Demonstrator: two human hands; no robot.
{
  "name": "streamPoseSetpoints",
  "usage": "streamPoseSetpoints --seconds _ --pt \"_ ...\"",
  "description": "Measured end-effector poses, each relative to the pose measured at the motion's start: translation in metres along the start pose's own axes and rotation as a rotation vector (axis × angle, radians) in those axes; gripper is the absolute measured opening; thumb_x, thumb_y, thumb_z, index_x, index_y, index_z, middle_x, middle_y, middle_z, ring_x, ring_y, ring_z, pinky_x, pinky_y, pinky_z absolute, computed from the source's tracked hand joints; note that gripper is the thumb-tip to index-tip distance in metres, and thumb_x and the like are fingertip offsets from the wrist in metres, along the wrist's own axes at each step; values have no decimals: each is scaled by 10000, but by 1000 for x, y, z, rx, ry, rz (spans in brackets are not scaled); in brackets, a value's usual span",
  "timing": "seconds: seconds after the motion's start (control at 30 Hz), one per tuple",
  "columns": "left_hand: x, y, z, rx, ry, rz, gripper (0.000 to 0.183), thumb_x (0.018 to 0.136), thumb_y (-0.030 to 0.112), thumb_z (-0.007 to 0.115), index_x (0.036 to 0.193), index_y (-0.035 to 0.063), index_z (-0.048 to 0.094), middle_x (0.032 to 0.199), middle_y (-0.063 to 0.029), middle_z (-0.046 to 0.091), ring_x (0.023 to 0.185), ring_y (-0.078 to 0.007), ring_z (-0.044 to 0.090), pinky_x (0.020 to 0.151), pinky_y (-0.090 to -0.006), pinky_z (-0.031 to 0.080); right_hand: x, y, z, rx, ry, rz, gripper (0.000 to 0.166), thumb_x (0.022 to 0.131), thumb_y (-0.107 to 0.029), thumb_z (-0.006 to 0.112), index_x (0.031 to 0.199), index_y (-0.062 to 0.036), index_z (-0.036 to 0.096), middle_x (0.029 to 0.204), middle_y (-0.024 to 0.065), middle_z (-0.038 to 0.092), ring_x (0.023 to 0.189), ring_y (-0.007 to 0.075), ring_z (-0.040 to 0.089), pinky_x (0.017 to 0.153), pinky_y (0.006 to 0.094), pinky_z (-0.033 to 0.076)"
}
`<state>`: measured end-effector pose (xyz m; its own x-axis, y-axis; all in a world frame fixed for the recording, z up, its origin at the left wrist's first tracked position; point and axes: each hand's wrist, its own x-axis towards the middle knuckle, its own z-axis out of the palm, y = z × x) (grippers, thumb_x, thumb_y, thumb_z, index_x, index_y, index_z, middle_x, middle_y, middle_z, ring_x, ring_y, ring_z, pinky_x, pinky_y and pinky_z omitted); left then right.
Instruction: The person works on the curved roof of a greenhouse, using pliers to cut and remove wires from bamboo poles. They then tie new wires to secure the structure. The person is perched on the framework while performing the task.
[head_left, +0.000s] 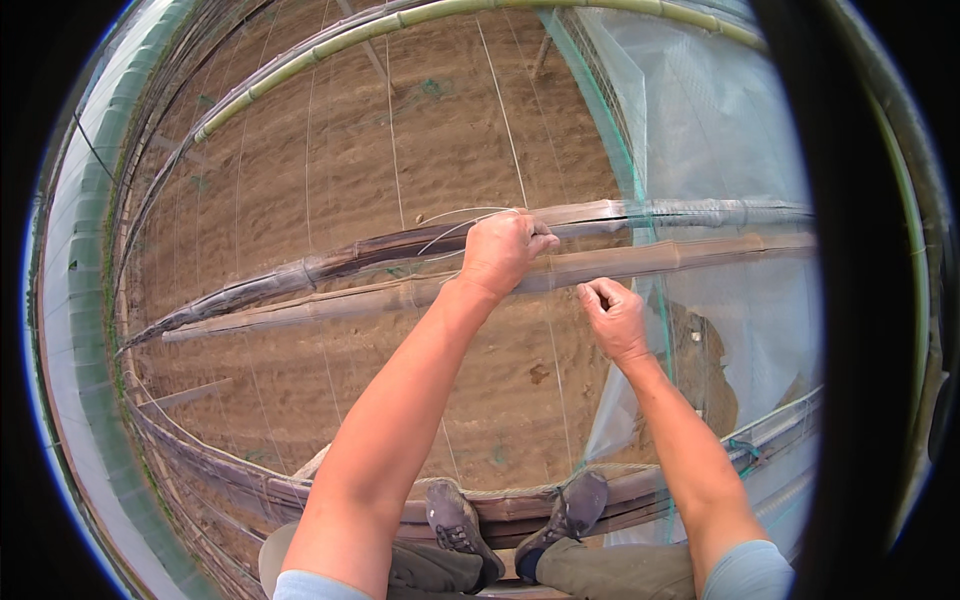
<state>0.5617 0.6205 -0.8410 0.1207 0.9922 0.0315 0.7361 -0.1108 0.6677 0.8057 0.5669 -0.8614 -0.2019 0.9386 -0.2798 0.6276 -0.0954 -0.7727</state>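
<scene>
My left hand (504, 247) is closed around a thin, pale wire or cord (442, 241), whose loose ends stick out to the left. It is over a weathered, split bamboo pole (375, 249) that runs across the view. Just below lies a second, lighter bamboo pole (637, 262). My right hand (616, 315) is beneath that pole, to the right, with thumb and forefinger pinched together; whether they hold a fine strand cannot be seen. Thin pale lines (499, 105) run from above towards the poles and on below them.
Both my shoes (457, 525) stand on bundled bamboo poles (510, 506) with a rope along them. Bare soil (450, 150) lies far below. Translucent plastic sheeting (712, 120) and green-edged netting (637, 180) cover the right side. A greenish bamboo pole (360, 36) arches overhead in the picture.
</scene>
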Motion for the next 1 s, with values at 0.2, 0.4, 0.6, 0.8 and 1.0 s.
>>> streamPoseSetpoints --seconds 0.2,0.4,0.6,0.8,1.0 --pt "5 0 12 -59 135 138 242 933 341 804 953 100 811 968 -92 769 941 -329 746 837 -470 595 81 -42 14 -131 209 -643 220 1021 -260 757 1076 -50 794 941 141 785 878 418 726 808 471 575" --pt "-2 -7 12 83 266 152 382 1000 283 762 1282 47 659 1242 -148 681 1083 -371 705 920 -459 571 93 -29 24 75 166 -313 204 1049 -228 737 1098 -38 793 1007 154 790 889 347 747 793 416 583" --pt "-7 -31 59 190 397 28 332 1002 228 737 1275 47 679 1281 -161 670 1140 -376 683 968 -469 557 96 -29 34 115 254 -423 138 1046 -127 748 1068 2 789 992 108 792 889 201 747 809 332 586" --pt "3 -45 64 123 377 37 228 981 154 730 1199 102 690 1245 -136 691 1069 -371 710 874 -487 571 79 -47 32 -117 185 -714 171 934 -4 770 1095 -59 786 1068 99 770 897 316 773 763 395 642" --pt "2 -44 66 91 340 116 229 952 269 790 1121 142 701 1160 -67 679 1045 -306 698 836 -459 557 37 -47 24 -218 144 -731 303 899 53 750 1183 -51 765 1155 123 753 1016 313 772 859 384 652"
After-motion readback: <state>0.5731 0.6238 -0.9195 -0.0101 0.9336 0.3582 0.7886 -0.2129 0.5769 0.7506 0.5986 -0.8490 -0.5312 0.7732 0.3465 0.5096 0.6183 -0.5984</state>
